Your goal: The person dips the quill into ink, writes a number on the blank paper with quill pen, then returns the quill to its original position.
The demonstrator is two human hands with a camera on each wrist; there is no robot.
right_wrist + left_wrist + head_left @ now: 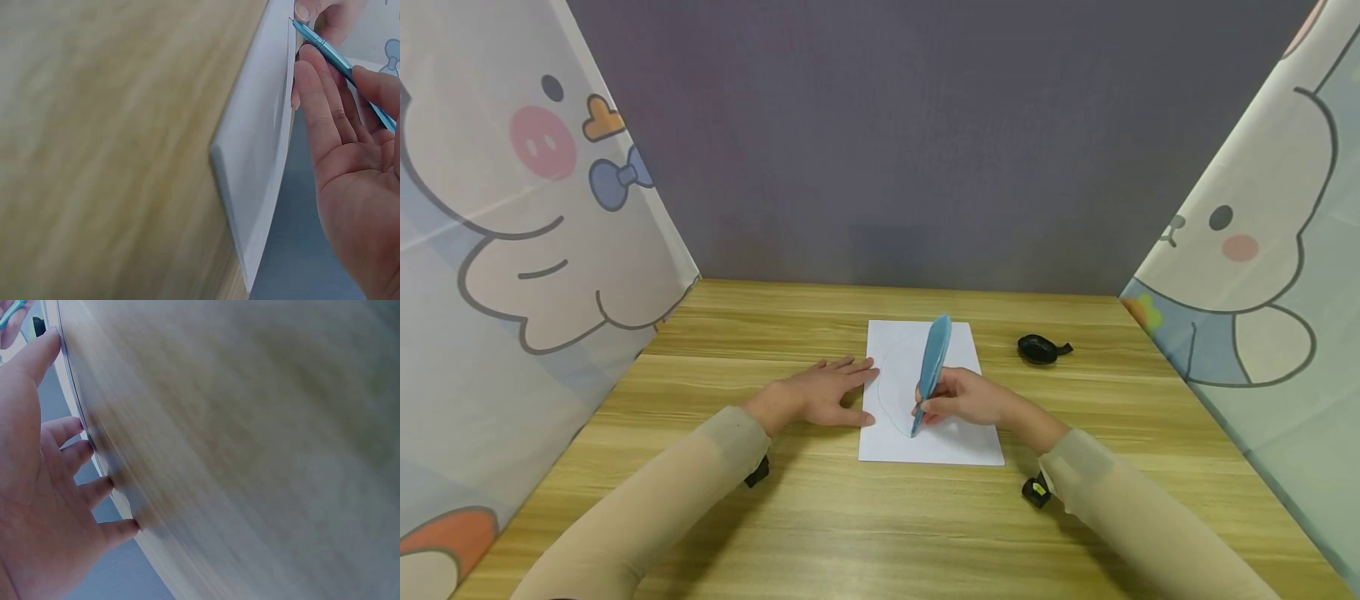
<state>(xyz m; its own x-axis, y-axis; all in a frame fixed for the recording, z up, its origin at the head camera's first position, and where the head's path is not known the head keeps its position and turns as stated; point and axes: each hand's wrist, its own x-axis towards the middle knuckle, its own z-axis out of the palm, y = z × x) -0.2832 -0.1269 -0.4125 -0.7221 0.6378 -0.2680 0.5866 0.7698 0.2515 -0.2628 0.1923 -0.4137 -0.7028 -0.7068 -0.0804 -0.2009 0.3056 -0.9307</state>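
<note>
A sheet of white paper lies on the wooden table, bearing a thin curved line along its left half. My right hand pinches a blue feather-shaped pen above the paper. The pen leans, its tip meeting the sheet at the lower end of the line; its lower shaft shows in the right wrist view. My left hand rests with spread fingers at the paper's left edge, the fingertips touching it. In the left wrist view that palm faces the camera and holds nothing.
A small black rounded object with a short tail sits right of the paper. The wooden tabletop extends around the sheet. A grey panel stands behind; cartoon-printed cloths hang at both sides.
</note>
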